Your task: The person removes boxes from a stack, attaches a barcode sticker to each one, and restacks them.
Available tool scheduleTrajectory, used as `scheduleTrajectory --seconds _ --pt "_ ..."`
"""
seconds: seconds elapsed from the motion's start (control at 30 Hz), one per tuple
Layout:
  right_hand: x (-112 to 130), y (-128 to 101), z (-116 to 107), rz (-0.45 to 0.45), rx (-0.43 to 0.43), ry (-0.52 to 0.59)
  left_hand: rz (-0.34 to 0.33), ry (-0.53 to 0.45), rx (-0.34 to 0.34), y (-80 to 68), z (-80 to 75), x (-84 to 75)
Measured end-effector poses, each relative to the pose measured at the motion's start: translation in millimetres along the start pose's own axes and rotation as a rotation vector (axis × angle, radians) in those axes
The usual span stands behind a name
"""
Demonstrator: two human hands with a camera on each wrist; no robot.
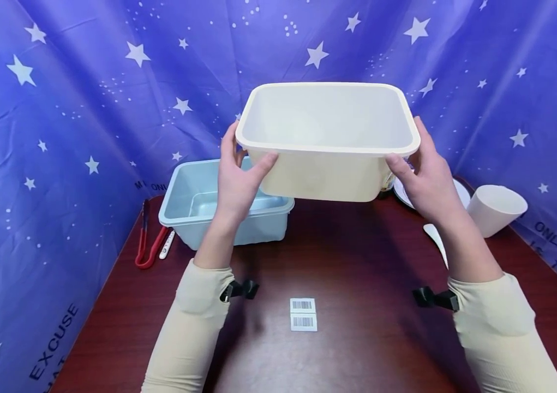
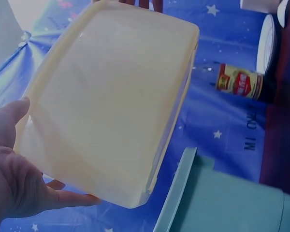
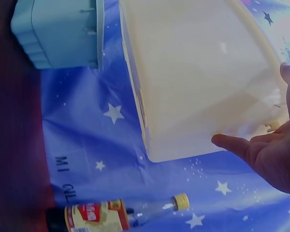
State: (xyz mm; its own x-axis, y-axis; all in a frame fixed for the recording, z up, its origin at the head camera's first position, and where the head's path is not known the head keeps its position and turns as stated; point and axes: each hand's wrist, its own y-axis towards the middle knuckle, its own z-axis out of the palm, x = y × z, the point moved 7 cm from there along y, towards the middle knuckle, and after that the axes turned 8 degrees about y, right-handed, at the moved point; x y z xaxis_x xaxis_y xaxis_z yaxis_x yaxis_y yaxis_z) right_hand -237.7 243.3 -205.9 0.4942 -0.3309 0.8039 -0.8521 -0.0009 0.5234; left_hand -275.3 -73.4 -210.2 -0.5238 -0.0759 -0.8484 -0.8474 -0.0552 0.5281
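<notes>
A cream rectangular plastic bin [image 1: 327, 173] is held up above the table, its open top tilted toward the head camera, and it looks empty inside. My left hand [image 1: 240, 183] grips its left end, thumb on the near wall below the rim. At the opposite end my right hand [image 1: 427, 177] grips it the same way, its thumb on the near wall. The wrist views show the bin's underside [image 2: 111, 101] and fingers around its ends. Behind my left forearm, a light blue bin [image 1: 258, 228] stands on the table.
Red-handled tongs [image 1: 148, 251] and a white stick [image 1: 167, 244] lie left of the blue bin. On the right are a white plate [image 1: 461, 192], a white cup [image 1: 496, 210], a white spoon [image 1: 435, 240] and a labelled bottle [image 3: 96, 216]. A barcode card [image 1: 303, 314] lies on the table [image 1: 357, 349].
</notes>
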Motion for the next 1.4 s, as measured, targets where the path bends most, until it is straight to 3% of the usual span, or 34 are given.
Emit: scheduleTrajectory --seconds 0.2,0.53,0.8,1.03,1.4 --pt "-3 -6 -13 0.022 -0.016 0.009 -0.015 0.001 0.02 -8.1 13.0 -14.4" --pt "-7 -18 -33 0.012 -0.036 -0.038 0.024 0.014 0.045 -3.6 36.5 13.0" --pt "-15 -33 -51 0.038 -0.056 -0.039 0.032 -0.034 0.056 -12.5 57.9 18.2" --pt "-21 -46 -59 -0.016 -0.04 -0.011 0.0 -0.047 0.077 -23.2 76.9 28.2" --pt "-39 -66 -71 0.015 -0.043 -0.021 -0.021 -0.141 0.121 -41.3 95.8 40.4"
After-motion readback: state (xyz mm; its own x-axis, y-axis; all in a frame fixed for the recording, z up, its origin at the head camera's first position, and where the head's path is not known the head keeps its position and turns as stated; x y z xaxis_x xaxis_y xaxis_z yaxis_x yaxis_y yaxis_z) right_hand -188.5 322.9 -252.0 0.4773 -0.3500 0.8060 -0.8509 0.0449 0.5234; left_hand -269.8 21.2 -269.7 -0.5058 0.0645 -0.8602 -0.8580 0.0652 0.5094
